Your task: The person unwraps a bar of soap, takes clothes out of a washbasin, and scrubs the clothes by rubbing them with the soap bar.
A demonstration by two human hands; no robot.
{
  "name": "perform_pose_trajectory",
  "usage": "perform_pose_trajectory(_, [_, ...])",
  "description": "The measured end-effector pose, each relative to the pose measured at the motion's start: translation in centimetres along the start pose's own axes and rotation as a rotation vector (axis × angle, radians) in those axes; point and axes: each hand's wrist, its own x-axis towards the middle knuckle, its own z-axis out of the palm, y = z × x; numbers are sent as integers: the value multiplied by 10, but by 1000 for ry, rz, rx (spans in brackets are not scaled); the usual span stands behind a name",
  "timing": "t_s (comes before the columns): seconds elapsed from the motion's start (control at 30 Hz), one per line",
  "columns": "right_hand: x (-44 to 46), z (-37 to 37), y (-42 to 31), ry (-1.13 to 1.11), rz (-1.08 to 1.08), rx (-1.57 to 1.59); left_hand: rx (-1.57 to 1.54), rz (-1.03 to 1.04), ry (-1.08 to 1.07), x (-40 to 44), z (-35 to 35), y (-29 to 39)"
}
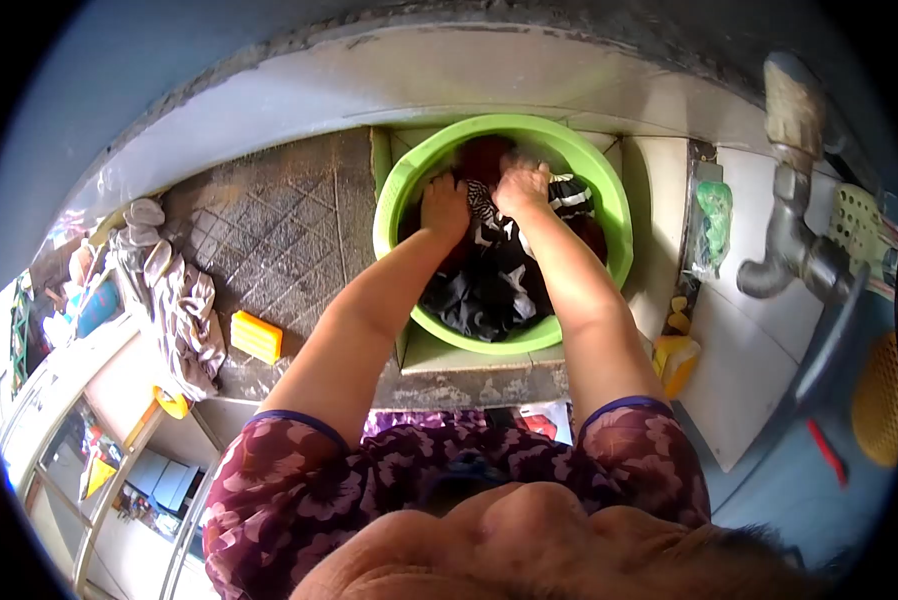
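Observation:
Dark and striped clothes (481, 300) lie in a round light green basin (621, 215). Inside the basin, my left hand (445, 208) has its fingers bent and pressed on black-and-white patterned cloth. Close to its right, my right hand (521, 187) is closed on the same patterned cloth, its fingers slightly blurred. Dark reddish liquid or cloth shows beyond both hands; I cannot make out which.
Left of the basin is a dark grooved slab (279, 210) with a yellow brush or block (256, 337) and a heap of light cloth (181, 300). A metal tap (791, 230), green mesh (713, 225) and a yellow object (676, 362) are at the right.

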Motion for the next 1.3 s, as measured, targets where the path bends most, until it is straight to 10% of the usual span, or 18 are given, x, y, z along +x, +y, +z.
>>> perform_pose_trajectory(0.07, [40,7,3,-322,15,-66,75,61,-46,15,3,1])
perform_pose_trajectory(0.23, [50,28,3,128,-7,-31,-279,-25,-299,32,1,-7])
perform_pose_trajectory(0.33, [17,0,6,107,-10,-45,-196,-63,-46,7,-19,5])
perform_pose_trajectory(0.5, [-91,5,35,340,-634,913,-738,74,188,-76,-68,16])
perform_pose_trajectory(0.7, [-165,22,4,593,-427,408,-897,225,134,-106,-132,39])
perform_pose_trajectory(0.9, [-199,-17,7,545,-403,971,-913,494,314,-123,-244,51])
perform_pose_trajectory(1.07, [-307,-121,24,841,-542,1275,-1554,545,-36,-128,-352,66])
perform_pose_trajectory(1.17, [-350,-153,19,1008,-576,1271,-1390,835,-79,-118,-359,39])
perform_pose_trajectory(1.2, [-364,-167,20,1031,-639,1249,-1526,738,-392,-123,-360,37])
perform_pose_trajectory(1.3, [-396,-194,25,990,-725,1287,-1312,682,-313,-124,-332,25])
